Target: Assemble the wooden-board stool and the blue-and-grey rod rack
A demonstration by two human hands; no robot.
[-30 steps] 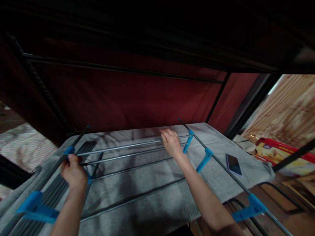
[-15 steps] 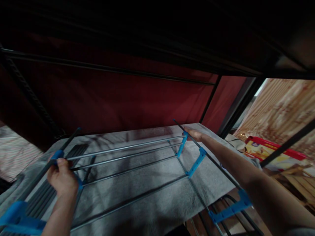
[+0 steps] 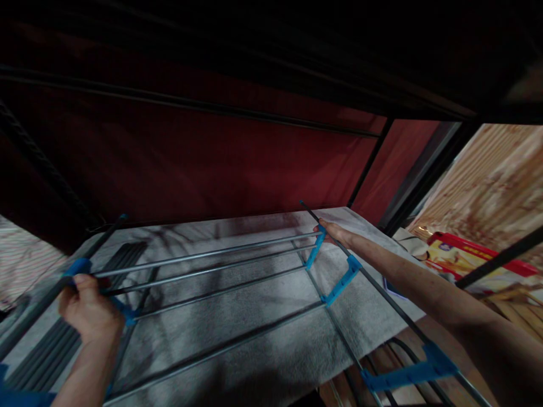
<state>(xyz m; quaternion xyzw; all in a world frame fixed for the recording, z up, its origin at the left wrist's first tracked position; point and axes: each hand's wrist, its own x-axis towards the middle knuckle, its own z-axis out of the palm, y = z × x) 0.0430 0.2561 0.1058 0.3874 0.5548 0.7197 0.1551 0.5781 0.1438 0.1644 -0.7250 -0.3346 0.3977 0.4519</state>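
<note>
A rack frame of grey metal tubes (image 3: 237,339) with blue plastic connectors lies across a grey cloth-covered surface (image 3: 254,305). My left hand (image 3: 91,311) is closed around the frame's left side, at a blue connector (image 3: 79,267) where the crossbars meet the side pole. On the far right, my right hand (image 3: 335,233) grips the frame at another blue connector (image 3: 316,249), fingers partly hidden behind it. Two more blue connectors, one at mid-length (image 3: 343,280) and one nearer me (image 3: 409,370), show along the right side.
Several loose grey tubes (image 3: 46,350) lie side by side at the left, partly under the frame. A dark red panel (image 3: 220,169) closes off the back, with dark posts and bars around. At right are a red and yellow box (image 3: 470,257) and a patterned curtain (image 3: 500,186).
My left hand and the frame's left end sit further left and slightly lower in the picture. The view has shifted a little; both hands keep their hold.
</note>
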